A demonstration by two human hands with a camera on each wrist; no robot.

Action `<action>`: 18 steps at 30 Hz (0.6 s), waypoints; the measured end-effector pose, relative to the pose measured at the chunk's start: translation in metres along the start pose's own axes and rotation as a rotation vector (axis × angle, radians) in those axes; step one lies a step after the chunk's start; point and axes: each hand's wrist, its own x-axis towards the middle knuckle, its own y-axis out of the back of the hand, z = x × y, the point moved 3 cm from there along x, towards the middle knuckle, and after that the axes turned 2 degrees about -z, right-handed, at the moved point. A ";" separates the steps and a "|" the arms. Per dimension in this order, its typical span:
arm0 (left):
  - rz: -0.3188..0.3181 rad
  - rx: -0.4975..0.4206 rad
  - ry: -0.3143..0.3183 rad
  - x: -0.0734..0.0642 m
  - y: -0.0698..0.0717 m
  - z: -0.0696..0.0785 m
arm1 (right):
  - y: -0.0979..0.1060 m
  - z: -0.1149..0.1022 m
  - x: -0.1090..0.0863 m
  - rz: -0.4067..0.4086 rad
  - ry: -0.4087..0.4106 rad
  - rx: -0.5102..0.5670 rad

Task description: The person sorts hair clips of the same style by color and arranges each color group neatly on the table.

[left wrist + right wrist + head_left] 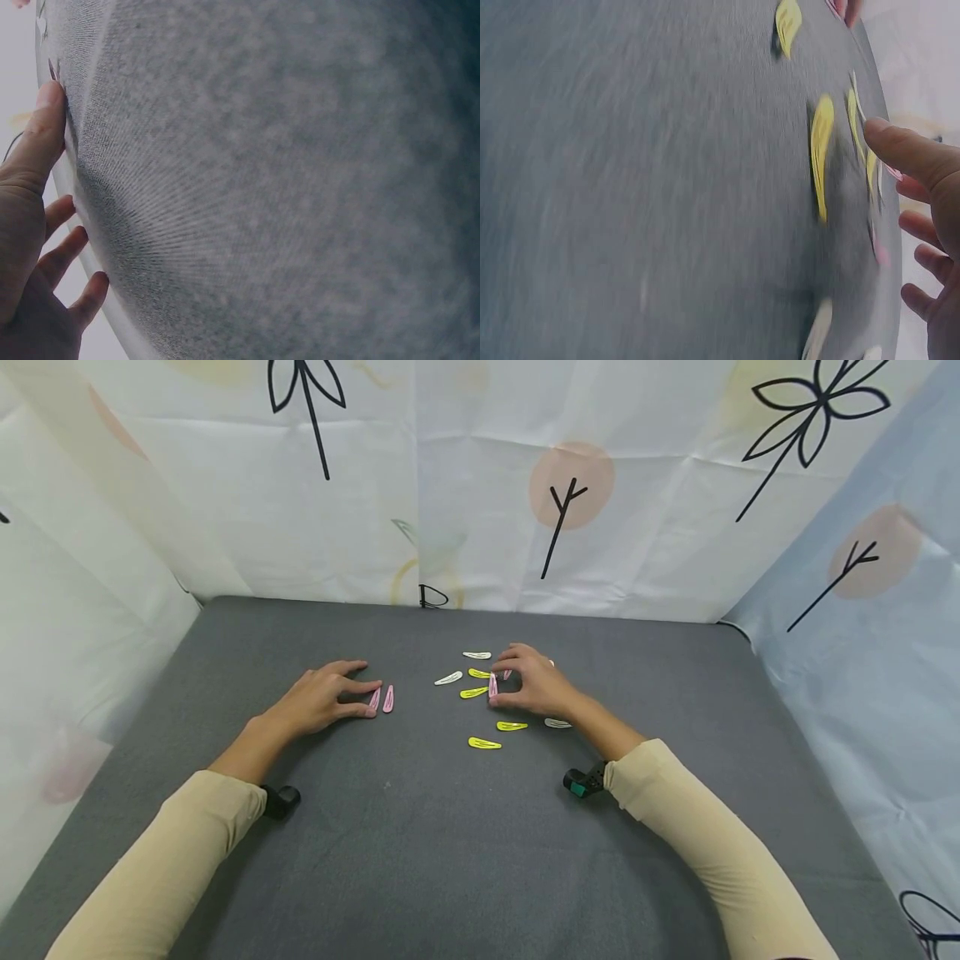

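My left hand (318,697) is at the left of the group, palm down. Its thumb and index finger hold a pink snap hair clip (374,700) by its two ends, low at the grey cloth. Just right of it lies a second pink hair clip (388,699). Over the scattered clips, my right hand (536,683) pinches another pink hair clip (492,686) between thumb and index finger. In the right wrist view a bit of pink clip (892,172) shows beside the thumb. One more pink clip (507,675) is partly covered by the right hand.
Yellow hair clips (484,743) and white hair clips (448,678) lie around the right hand, several in all. One white clip (557,723) is by the right wrist. Printed white curtains (480,527) stand behind the grey table (420,860) and at its sides.
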 end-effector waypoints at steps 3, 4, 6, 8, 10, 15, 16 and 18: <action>0.000 -0.001 -0.001 0.000 0.000 0.000 | -0.005 -0.011 0.008 0.008 0.035 -0.013; -0.001 -0.002 -0.001 0.000 0.000 0.000 | -0.007 -0.015 0.010 0.012 0.044 -0.017; -0.001 -0.003 -0.003 0.000 0.000 -0.001 | -0.011 -0.022 0.015 0.017 0.056 -0.024; 0.000 -0.001 -0.006 0.000 0.000 -0.001 | -0.015 -0.029 0.020 0.017 0.058 -0.034; 0.000 0.000 -0.009 0.000 0.000 -0.001 | -0.019 -0.035 0.025 0.014 0.058 -0.046; -0.002 0.003 -0.008 0.000 0.001 -0.001 | -0.030 -0.050 0.038 -0.002 0.065 -0.087; -0.003 0.004 -0.007 0.000 0.001 -0.001 | -0.033 -0.053 0.040 -0.003 0.070 -0.097; -0.006 0.007 -0.002 0.000 0.001 -0.001 | -0.038 -0.059 0.044 -0.005 0.076 -0.121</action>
